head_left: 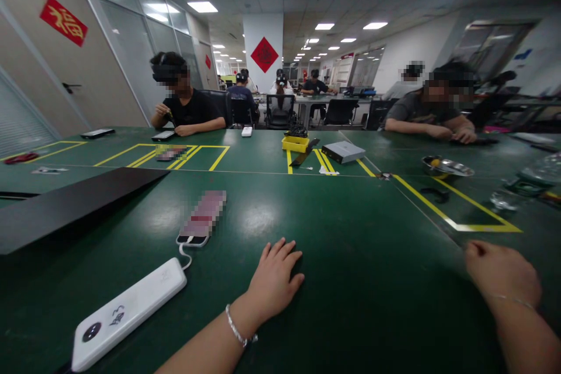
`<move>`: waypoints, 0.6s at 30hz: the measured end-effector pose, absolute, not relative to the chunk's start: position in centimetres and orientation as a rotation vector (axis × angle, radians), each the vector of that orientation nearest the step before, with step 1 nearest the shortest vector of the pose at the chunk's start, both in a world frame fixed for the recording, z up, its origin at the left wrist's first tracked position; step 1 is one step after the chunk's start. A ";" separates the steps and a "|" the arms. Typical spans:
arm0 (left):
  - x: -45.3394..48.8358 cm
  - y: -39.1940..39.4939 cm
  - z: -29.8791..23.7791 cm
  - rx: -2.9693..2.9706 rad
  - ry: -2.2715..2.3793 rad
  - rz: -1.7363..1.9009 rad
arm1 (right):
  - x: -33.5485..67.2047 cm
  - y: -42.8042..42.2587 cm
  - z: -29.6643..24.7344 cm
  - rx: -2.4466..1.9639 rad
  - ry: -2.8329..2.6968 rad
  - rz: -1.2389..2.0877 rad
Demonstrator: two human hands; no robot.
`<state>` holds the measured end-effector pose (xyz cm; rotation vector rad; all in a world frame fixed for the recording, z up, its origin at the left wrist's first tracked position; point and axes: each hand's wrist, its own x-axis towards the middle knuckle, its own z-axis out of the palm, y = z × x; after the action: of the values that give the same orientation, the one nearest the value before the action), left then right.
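My left hand (275,279) lies palm down on the green table (350,304), its fingers stretched and spread, with nothing in it. To its left are a white power bank (131,312) and a phone (204,216) with a pixelated screen, joined by a short white cable (187,257). At the right edge, my right hand (504,274) is closed with the fingers curled in, slightly blurred. Its palm side is hidden, so whatever it might hold does not show. Just beyond it is a corner of yellow tape (482,228).
A dark slanted panel (74,201) stands at left. Farther back are a yellow bin (295,144), a grey box (343,152), a metal bowl (456,168) and a black curved item (435,194). Clear plastic (543,172) lies far right. Two people sit across the table.
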<state>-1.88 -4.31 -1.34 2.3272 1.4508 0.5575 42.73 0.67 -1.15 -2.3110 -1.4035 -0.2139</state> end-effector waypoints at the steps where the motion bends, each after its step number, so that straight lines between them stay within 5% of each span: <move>1: -1.7 -4.4 -1.2 2.322 1.463 0.600 | 39.9 0.8 -0.2 -2.290 -1.440 -0.114; 8: -0.1 -5.5 -0.7 2.098 1.444 0.841 | 18.4 -1.9 1.2 -1.533 -1.636 1.009; 11: 0.1 -5.8 -0.8 2.081 1.426 0.819 | 13.8 -3.9 0.2 -1.309 -1.659 1.224; 15: -0.4 -5.5 -0.8 2.011 1.389 0.847 | 15.6 -3.0 0.5 -1.333 -1.773 1.116; 18: -1.0 -5.0 -0.9 1.861 1.358 0.888 | 23.2 -0.1 0.9 -1.586 -1.904 0.503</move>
<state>-0.99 -5.01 -0.92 1.8613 1.3575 0.8881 23.23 -0.05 0.93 -1.5860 -1.9037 0.5031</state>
